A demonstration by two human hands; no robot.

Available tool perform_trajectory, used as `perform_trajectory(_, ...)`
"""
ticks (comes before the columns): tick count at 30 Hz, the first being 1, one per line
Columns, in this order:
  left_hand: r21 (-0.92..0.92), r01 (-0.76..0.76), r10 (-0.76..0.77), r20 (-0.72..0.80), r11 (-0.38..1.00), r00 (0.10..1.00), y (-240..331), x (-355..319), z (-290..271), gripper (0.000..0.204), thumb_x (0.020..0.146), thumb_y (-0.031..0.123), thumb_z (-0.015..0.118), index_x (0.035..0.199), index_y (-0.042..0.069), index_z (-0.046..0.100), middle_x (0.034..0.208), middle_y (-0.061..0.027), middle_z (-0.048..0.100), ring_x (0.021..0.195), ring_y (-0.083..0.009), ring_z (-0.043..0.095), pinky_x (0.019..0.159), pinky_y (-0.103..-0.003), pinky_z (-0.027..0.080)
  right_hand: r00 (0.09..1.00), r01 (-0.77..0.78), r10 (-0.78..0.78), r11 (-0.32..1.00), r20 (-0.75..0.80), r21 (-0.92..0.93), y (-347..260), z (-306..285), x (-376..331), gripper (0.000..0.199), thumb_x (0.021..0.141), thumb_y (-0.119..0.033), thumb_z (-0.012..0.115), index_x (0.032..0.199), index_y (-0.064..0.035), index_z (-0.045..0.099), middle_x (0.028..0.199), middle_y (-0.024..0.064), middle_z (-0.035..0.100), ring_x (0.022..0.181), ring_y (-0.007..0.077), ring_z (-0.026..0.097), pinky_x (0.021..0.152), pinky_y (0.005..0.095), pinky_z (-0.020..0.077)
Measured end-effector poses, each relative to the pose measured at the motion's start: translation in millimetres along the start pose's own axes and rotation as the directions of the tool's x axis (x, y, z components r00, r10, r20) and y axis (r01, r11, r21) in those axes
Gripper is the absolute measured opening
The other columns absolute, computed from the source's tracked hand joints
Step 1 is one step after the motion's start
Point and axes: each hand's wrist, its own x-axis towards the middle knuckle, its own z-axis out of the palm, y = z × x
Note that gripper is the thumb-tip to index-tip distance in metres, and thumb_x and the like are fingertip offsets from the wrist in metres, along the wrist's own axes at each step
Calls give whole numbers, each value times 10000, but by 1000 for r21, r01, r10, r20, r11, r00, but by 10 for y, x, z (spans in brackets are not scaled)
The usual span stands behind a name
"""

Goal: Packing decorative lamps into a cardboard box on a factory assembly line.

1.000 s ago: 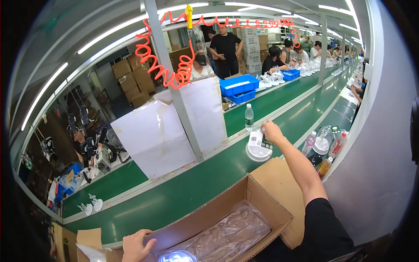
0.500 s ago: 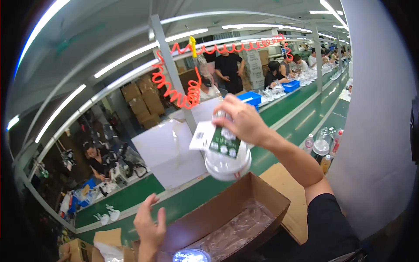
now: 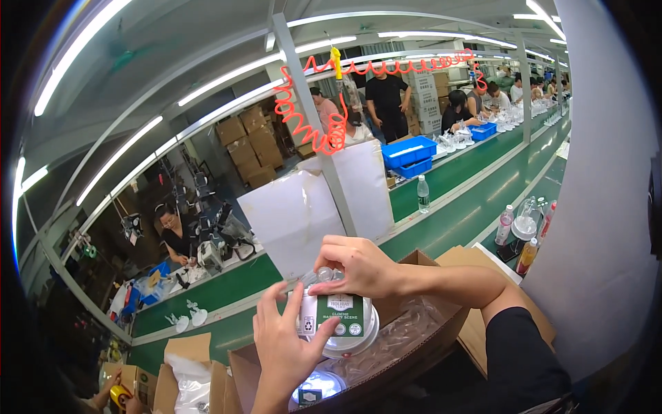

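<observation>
A clear dome cloche (image 3: 367, 336) with a white base hangs over an open cardboard box (image 3: 449, 324). A green and white card tag (image 3: 348, 319) covers its front. My right hand (image 3: 352, 265) grips the cloche by its top knob, fingers curled over it. My left hand (image 3: 286, 341) is on the cloche's left side, thumb against the tag and fingertips at the tag's white edge. Below my left hand another cloche (image 3: 321, 383) glows bluish white, with a small green label on it. Crumpled clear plastic (image 3: 407, 331) lies in the box.
A green conveyor belt (image 3: 441, 238) runs behind the box, carrying a water bottle (image 3: 423, 194). White boards (image 3: 293, 221) stand by a metal post. Several bottles stand at right beside another cloche (image 3: 525, 224). At lower left, a co-worker's hands hold a yellow tool (image 3: 121, 395) by a carton.
My right hand has lowered the cloche toward the box. My left hand has moved up and right to meet it and now touches the tag. The view has shifted slightly.
</observation>
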Motion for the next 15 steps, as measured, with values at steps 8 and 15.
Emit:
perform_trajectory(8, -109, 106, -109, -22, 988, 994, -234, -318, -45, 461, 894, 162, 712, 1324, 21, 629, 1160, -152, 619, 1070, -341, 610, 903, -426, 514, 994, 100, -100, 995, 45, 16, -136, 387, 161, 457, 736, -344, 920, 794, -44, 580, 768, 101, 565, 660, 253, 577, 575, 360, 459)
perform_trajectory(15, -340, 182, -183, 29, 923, 983, -377, -442, -38, 763, 884, 431, 762, 1457, 10, 486, 1429, -204, 514, 1323, -377, 513, 1069, -462, 444, 992, 125, -125, 992, 4, -14, -323, 554, 245, 533, 704, -416, 925, 738, -59, 531, 710, 87, 527, 603, 253, 553, 529, 368, 437)
